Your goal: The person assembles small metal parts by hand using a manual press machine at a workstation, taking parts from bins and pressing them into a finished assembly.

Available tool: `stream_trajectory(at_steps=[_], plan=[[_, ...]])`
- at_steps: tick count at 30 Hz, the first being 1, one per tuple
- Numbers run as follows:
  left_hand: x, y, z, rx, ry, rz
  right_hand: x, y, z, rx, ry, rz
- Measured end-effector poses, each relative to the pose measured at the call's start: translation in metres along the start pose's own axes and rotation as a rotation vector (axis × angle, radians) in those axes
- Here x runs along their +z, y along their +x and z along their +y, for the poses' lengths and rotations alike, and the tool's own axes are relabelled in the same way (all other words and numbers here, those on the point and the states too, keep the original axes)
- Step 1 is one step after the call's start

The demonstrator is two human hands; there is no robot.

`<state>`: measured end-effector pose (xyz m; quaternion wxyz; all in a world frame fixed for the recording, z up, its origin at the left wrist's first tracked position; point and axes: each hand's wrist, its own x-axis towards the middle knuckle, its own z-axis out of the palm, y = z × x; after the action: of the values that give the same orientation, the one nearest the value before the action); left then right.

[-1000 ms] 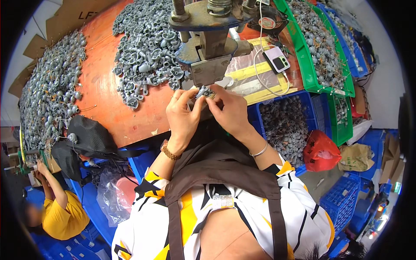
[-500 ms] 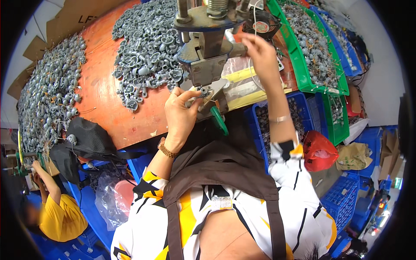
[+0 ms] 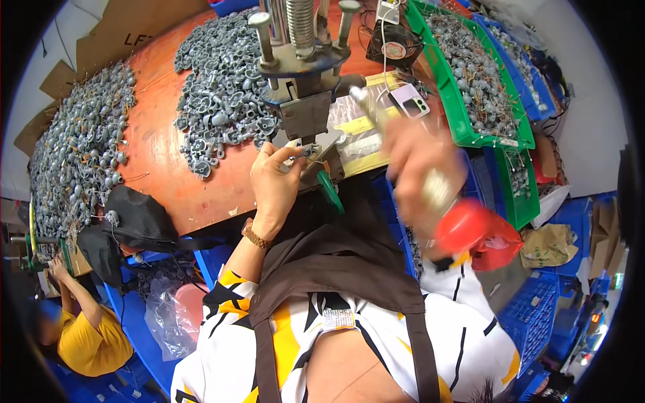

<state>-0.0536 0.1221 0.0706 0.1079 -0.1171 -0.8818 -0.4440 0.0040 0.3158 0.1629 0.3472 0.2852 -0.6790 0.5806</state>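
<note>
Part (image 3: 308, 152) at left hand (image 3: 275, 185) fingertips

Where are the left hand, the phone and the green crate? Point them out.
left hand (image 3: 274, 183), head view, back of the hand.
phone (image 3: 410, 101), head view, its pale back.
green crate (image 3: 449, 101), head view, near rim.

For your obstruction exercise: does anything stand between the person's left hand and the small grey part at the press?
Nothing visible does: the left hand already has its fingertips on the small grey part under the press head.
</note>
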Motion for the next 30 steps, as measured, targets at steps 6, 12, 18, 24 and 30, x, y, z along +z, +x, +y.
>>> stream_trajectory(at_steps=[6, 12, 18, 24, 30], plan=[[-0.002, -0.006, 0.002, 0.196, 0.135, 0.005, -0.028, -0.019, -0.020, -0.115, -0.342, -0.241], [-0.025, -0.020, -0.001, 0.085, 0.037, -0.352, -0.022, 0.048, 0.006, 0.051, -0.231, 0.413], [-0.061, -0.038, 0.055, -0.331, -0.811, -0.878, -0.033, -0.004, 0.073, 0.521, 0.015, 0.370], [-0.187, 0.070, -0.056, -0.154, -1.740, -0.149, -0.114, -0.020, 0.083, 0.626, -0.075, 0.590], [-0.216, 0.073, -0.141, 0.061, -0.477, 0.737, -0.256, -0.007, 0.136, 0.645, -0.246, 0.899]])
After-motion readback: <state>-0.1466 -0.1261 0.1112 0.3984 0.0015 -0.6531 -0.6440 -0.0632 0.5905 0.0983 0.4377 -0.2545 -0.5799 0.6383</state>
